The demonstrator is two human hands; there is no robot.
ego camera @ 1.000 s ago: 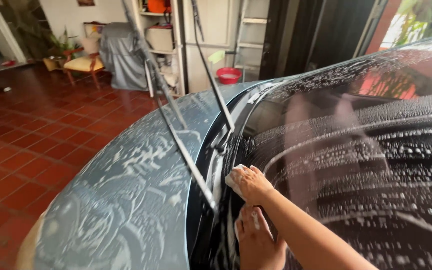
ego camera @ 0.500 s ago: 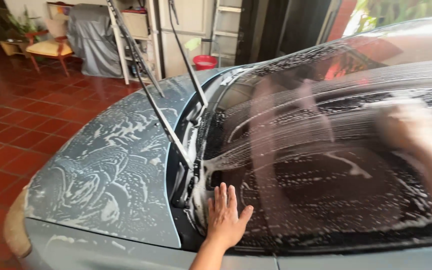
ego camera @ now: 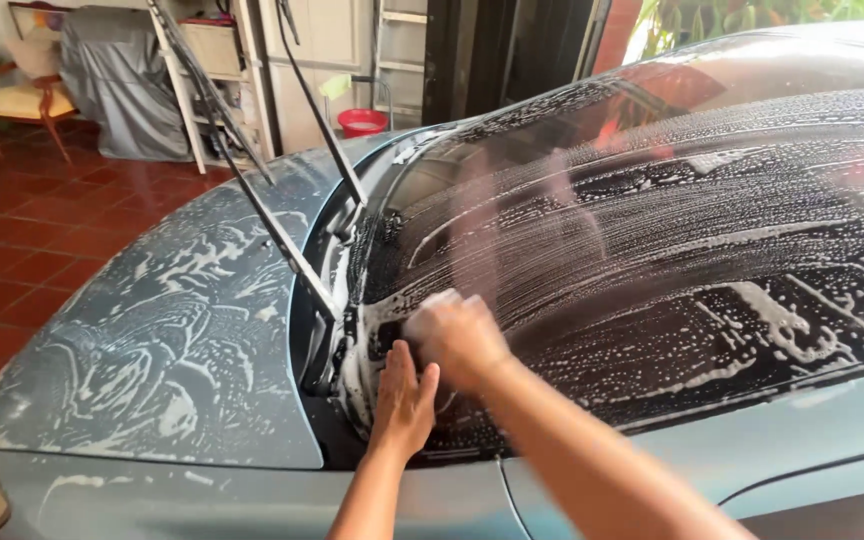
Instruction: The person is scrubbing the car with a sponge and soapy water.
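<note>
The left hand (ego camera: 404, 400) lies flat, fingers spread, on the soapy windscreen (ego camera: 672, 260) near its lower corner. Just above it the right hand (ego camera: 457, 335), blurred, is closed over a pale sponge (ego camera: 435, 302) pressed to the glass. Both wipers (ego camera: 252, 180) stand lifted beside the sudsy bonnet (ego camera: 172, 330)

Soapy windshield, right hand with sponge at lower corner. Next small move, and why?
Probably sweep the right hand and its sponge along the windshield base: suds there lie in patchy streaks. The left hand lies flat on the glass and the wiper arms stand lifted.
</note>
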